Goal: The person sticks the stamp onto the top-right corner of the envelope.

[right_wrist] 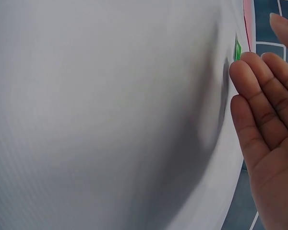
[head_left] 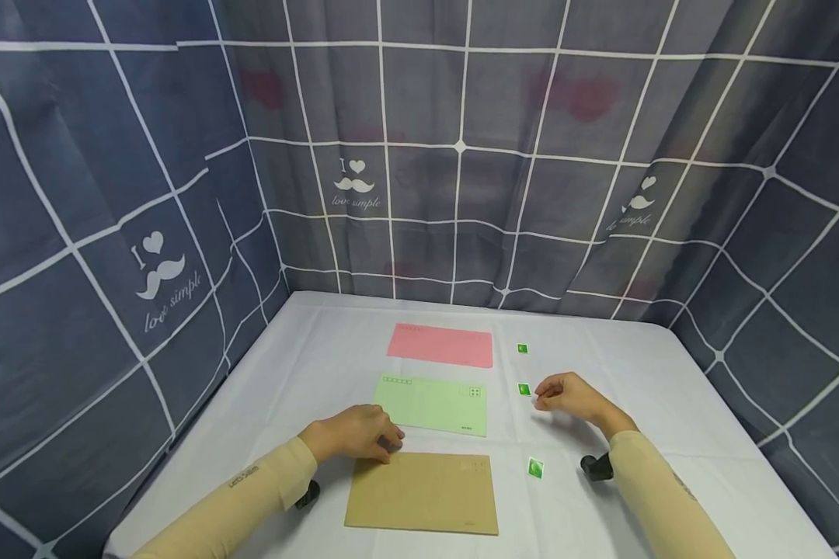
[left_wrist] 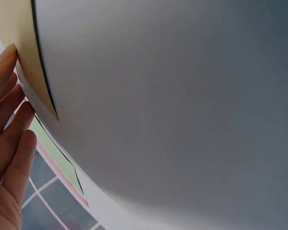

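Two bare hands reach over a bench (head_left: 301, 349) spread with white cloth. The right hand (head_left: 575, 397) is just to the right of a middle stamp (head_left: 524, 390), a small green one with a white border; its fingertips point at it, with a slim gap between. Its fingers are loosely bent and hold nothing. The left hand (head_left: 355, 433) is over the far-left corner of a brown envelope (head_left: 422, 497), thumb at the envelope's far edge; its fingers are relaxed and grip nothing, though I cannot tell whether they touch the paper.

Beyond the brown envelope lie a green envelope (head_left: 433, 405) and, nearest the bench's far edge, a pink envelope (head_left: 440, 345). The left hand hides the green one's near-left corner. A far stamp (head_left: 523, 348) and a near stamp (head_left: 535, 467) complete a column along the envelopes' right side. Dark curtains (head_left: 419, 178) with white grid lines stand behind the bench's far edge and along its sides.

The left wrist view shows the thumb apart from the other fingers, beside the brown envelope's edge. The right wrist view shows the palm, thumb spread away, and a sliver of green stamp past the fingertips.
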Demonstrator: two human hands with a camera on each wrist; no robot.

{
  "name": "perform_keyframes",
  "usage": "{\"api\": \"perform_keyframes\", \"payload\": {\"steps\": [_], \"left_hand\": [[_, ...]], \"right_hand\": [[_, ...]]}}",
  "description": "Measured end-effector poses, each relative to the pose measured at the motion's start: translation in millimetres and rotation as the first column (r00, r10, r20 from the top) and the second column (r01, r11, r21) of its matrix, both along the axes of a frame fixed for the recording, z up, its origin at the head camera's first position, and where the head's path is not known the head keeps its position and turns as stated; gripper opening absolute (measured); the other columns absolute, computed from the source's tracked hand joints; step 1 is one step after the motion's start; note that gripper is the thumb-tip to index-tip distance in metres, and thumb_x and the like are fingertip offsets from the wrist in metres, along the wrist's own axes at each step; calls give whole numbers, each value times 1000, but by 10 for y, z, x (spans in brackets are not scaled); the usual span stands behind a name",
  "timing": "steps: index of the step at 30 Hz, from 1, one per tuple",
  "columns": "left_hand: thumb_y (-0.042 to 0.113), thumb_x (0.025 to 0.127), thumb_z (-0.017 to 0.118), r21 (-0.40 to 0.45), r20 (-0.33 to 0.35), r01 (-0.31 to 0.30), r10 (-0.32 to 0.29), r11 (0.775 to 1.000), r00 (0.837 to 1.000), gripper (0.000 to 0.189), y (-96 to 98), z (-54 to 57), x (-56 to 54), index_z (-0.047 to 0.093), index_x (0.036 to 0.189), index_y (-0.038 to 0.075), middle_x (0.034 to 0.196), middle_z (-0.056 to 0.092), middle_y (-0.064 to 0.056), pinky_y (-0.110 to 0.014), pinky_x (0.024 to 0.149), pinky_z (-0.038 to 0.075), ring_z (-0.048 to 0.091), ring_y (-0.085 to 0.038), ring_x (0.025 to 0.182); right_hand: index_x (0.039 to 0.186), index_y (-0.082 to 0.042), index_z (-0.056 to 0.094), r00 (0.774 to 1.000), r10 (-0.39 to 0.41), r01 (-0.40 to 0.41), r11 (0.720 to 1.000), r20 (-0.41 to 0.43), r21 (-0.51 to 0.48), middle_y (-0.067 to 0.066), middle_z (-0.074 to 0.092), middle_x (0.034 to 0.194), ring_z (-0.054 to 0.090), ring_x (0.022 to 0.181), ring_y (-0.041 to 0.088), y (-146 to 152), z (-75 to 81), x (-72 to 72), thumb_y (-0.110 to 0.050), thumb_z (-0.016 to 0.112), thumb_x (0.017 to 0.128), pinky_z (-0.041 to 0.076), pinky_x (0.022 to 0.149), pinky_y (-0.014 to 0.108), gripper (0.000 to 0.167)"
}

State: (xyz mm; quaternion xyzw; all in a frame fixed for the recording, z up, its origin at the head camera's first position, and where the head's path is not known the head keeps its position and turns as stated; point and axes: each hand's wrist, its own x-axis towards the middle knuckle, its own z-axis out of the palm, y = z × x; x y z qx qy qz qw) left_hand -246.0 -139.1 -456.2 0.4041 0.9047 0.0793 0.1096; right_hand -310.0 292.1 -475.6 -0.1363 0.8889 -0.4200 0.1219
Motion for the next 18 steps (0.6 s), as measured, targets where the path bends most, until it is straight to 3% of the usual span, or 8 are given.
{"api": "perform_keyframes", "payload": {"steps": [10, 18], "left_hand": [[30, 86, 80, -16, -5, -2, 2, 1000, 1000, 31, -18, -59, 21, 78, 113, 16, 122, 73, 7, -27, 97, 55, 67, -13, 118], [31, 93, 72, -40, -61, 69, -71, 997, 996, 34, -124, -106, 12, 73, 124, 17, 134, 66, 4, -37, 107, 50, 61, -11, 127]], "right_hand": [[104, 9, 69, 999, 45, -45, 998, 4, -36, 5, 71, 88, 61, 80, 14, -42, -62, 55, -11, 78, 85, 50, 70, 22, 29], [102, 7, 70, 997, 75, -75, 996, -7, -41, 10, 72, 89, 60, 78, 12, -65, -16, 101, -11, 77, 85, 49, 69, 22, 26]]}}
